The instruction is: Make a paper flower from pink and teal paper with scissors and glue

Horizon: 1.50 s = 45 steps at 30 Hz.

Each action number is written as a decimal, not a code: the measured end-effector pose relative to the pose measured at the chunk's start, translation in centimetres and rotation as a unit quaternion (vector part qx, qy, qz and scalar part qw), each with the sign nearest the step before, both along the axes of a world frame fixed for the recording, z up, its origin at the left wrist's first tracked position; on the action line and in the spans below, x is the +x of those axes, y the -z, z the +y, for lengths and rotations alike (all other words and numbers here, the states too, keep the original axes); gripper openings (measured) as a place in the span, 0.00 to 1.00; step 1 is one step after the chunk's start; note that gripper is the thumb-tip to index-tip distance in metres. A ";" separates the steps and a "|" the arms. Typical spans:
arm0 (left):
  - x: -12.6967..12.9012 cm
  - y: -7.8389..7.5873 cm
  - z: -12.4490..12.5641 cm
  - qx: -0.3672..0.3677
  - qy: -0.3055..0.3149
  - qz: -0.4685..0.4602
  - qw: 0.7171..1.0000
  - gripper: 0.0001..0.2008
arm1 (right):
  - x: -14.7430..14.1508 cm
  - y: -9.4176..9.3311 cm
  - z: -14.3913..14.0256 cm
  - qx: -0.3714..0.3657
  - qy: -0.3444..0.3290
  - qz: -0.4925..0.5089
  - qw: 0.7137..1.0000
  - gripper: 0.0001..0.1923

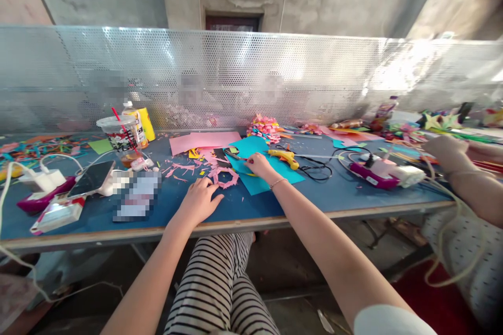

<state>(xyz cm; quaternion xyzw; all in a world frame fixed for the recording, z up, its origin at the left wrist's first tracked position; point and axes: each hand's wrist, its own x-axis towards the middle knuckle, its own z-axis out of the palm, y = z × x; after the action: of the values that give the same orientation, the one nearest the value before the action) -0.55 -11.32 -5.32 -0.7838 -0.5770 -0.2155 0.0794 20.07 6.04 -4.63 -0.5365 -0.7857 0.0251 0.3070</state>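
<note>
My left hand lies on the blue table with its fingers spread, beside a folded pink paper ring and touching or nearly touching its left edge. My right hand is over a sheet of turquoise paper, fingers drawn together at the end of a dark slim tool that looks like scissors. The fingertips partly hide that tool. A bit of yellow shows under the hand. Just right of it, a yellow glue gun rests on the turquoise sheet.
Pink sheets, pink scraps and a pink paper bundle lie behind. Left are a drink cup, a phone and a power strip. Right are black cable, another power strip and another person's hands.
</note>
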 end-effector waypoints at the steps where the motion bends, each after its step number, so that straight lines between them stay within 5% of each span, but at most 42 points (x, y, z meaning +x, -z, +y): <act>1: 0.0 0.0 0.0 0.002 0.000 0.000 1.000 0.18 | 0.2 -0.5 -0.2 0.034 0.006 0.041 0.999 0.08; 4: 0.0 0.1 0.0 0.008 0.002 0.000 1.000 0.18 | 0.4 -1.9 -0.8 0.124 -0.022 0.209 0.970 0.10; 8: 0.0 0.2 0.1 0.011 0.002 0.002 1.000 0.17 | -1.4 -2.4 -1.7 0.006 -0.134 0.332 0.934 0.12; 10: 0.0 0.2 0.1 0.009 0.001 0.003 1.000 0.17 | -2.8 -1.9 -2.1 -0.051 -0.179 0.300 0.936 0.10; 16: 0.1 -0.1 0.1 0.007 -0.003 0.002 1.000 0.17 | -4.3 -0.7 -3.3 -0.038 -0.182 0.166 0.968 0.08; 31: 0.1 -0.1 0.0 0.001 -0.006 0.007 1.000 0.16 | -3.9 -0.8 -3.5 -0.086 -0.176 0.152 0.969 0.07; 45: 0.1 -0.1 0.0 -0.001 -0.005 0.007 1.000 0.16 | -4.1 -1.3 -4.8 -0.049 -0.159 0.069 0.984 0.05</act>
<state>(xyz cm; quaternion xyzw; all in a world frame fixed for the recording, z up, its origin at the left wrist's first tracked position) -0.49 -11.31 -5.20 -0.7824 -0.5807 -0.2090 0.0833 15.98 1.20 -3.34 -0.4158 -0.8358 0.1490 0.3262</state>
